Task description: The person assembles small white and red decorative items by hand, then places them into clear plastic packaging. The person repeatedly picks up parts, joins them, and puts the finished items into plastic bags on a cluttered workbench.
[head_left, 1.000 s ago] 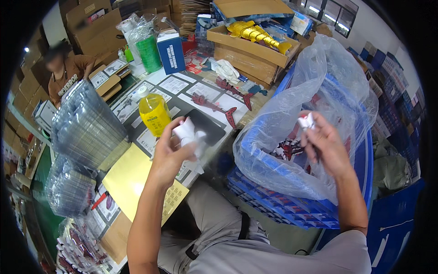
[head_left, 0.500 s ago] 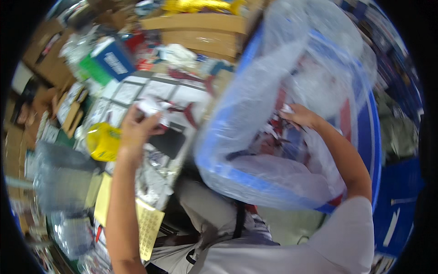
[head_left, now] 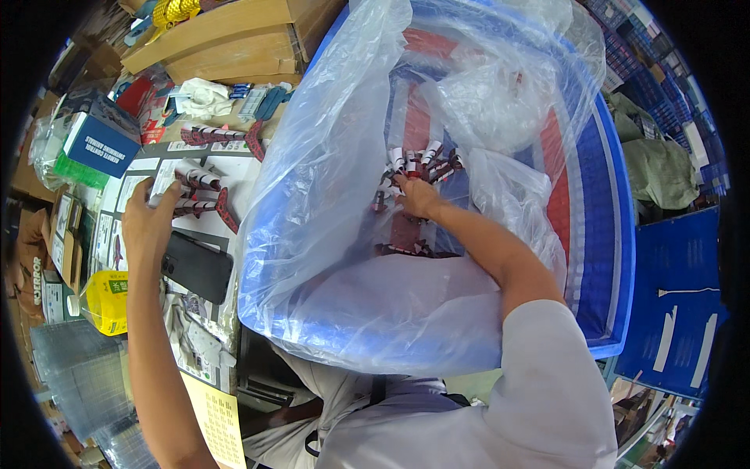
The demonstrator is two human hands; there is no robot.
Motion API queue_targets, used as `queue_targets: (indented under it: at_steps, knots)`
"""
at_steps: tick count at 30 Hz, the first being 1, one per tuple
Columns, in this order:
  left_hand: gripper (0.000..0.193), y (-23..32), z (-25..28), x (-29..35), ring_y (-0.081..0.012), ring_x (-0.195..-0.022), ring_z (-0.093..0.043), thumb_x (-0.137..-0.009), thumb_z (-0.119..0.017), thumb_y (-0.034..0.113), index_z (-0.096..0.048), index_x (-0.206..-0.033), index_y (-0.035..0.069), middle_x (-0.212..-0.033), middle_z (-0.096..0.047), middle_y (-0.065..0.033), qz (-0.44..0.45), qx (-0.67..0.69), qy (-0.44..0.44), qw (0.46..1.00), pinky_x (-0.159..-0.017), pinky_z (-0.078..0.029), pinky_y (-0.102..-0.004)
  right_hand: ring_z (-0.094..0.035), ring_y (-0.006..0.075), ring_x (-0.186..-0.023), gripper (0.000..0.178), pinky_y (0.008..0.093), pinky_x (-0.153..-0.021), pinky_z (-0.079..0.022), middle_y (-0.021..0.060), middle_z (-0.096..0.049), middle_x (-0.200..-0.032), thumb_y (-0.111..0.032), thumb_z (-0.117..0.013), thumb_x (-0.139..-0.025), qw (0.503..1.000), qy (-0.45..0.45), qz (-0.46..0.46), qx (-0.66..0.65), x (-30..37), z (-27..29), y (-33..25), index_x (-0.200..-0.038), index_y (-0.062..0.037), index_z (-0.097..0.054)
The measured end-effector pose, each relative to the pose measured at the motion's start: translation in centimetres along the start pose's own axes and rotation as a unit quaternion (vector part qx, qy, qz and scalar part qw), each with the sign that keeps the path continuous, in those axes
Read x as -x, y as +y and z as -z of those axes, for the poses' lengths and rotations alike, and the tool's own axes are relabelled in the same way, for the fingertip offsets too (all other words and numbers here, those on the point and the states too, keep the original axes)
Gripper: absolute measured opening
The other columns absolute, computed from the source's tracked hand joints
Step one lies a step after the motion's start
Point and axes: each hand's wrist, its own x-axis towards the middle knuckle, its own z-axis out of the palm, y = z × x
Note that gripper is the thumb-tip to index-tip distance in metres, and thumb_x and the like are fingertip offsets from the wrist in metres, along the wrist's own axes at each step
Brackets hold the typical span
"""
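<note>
My left hand [head_left: 148, 215] is over the table at the left, its thumb and forefinger closed about the white end of a segmented toy tail [head_left: 205, 207]. That piece has dark red and white bands and a forked red fin. Beside it lies another banded toy tail [head_left: 197, 173], and a third toy tail [head_left: 223, 136] rests farther back. My right hand [head_left: 420, 197] reaches into the plastic-lined blue bin [head_left: 617, 258]. Its fingers are curled against a heap of similar toy tails [head_left: 428, 159], seemingly pinching one; the fingertips are partly hidden.
A black phone [head_left: 198, 266] lies beside my left forearm. Around it are a yellow bottle [head_left: 107, 302], clear plastic trays [head_left: 78, 375], a blue box [head_left: 101, 144] and a yellow sheet [head_left: 215, 422]. A cardboard box [head_left: 234, 55] stands behind. Loose clear plastic [head_left: 328, 125] covers the bin's sides.
The view has swung rightward, bringing the bin to the middle. My left hand has lowered the toy tail toward the table. My right hand stays in the bin, among the toy tails.
</note>
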Motion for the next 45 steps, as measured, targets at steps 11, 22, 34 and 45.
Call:
queue_targets:
  at_steps: [11,22,34,45]
  knots:
    - [0.05,-1.1,4.6,10.6,-0.0192,-0.109,-0.062,-0.096,-0.077,0.027,-0.066,-0.136,-0.001,-0.126,-0.071,-0.014,0.013,0.25,0.013,0.968,-0.092,-0.05,-0.0336,-0.071,0.0475,-0.105,0.045,0.0527,-0.092,-0.055,0.0308,-0.073,-0.108,-0.034,-0.075,-0.089,0.984,-0.034,-0.03,-0.175,-0.2,9.5,1.6,-0.118,-0.0001,-0.072]
    - [0.038,-0.4,7.6,18.8,-0.0179,-0.099,-0.064,-0.091,-0.08,0.015,-0.071,-0.125,0.0,-0.111,-0.073,-0.0084,0.031,0.335,0.021,0.942,-0.085,-0.052,-0.0323,-0.065,0.0467,-0.117,0.049,0.0534,-0.1,-0.053,0.0279,-0.061,-0.135,-0.026,-0.065,-0.099,0.995,0.039,0.063,0.073,-1.7,-2.1,1.0,-0.14,-0.0025,-0.052]
    - [0.036,-4.5,8.0,26.5,-0.0144,-0.099,-0.067,-0.097,-0.074,0.01,-0.067,-0.131,0.0,-0.111,-0.074,-0.0096,0.156,0.55,0.049,0.819,-0.083,-0.056,-0.0297,-0.067,0.0097,-0.065,0.039,0.0261,-0.058,-0.053,0.0099,-0.074,-0.094,-0.019,-0.074,-0.091,0.92,-0.05,0.04,-0.388,8.9,29.9,-10.6,-0.124,-0.0002,-0.069]
    - [0.062,0.9,9.5,29.6,-0.0201,-0.108,-0.07,-0.101,-0.072,0.011,-0.045,-0.156,0.002,-0.128,-0.068,-0.0153,0.027,0.779,-0.139,0.611,-0.092,-0.059,-0.036,-0.062,0.0195,-0.105,0.049,0.0326,-0.09,-0.049,0.007,-0.066,-0.115,-0.011,-0.091,-0.071,0.867,-0.173,0.441,-0.151,21.4,28.5,-38.0,-0.117,-0.0047,-0.078]
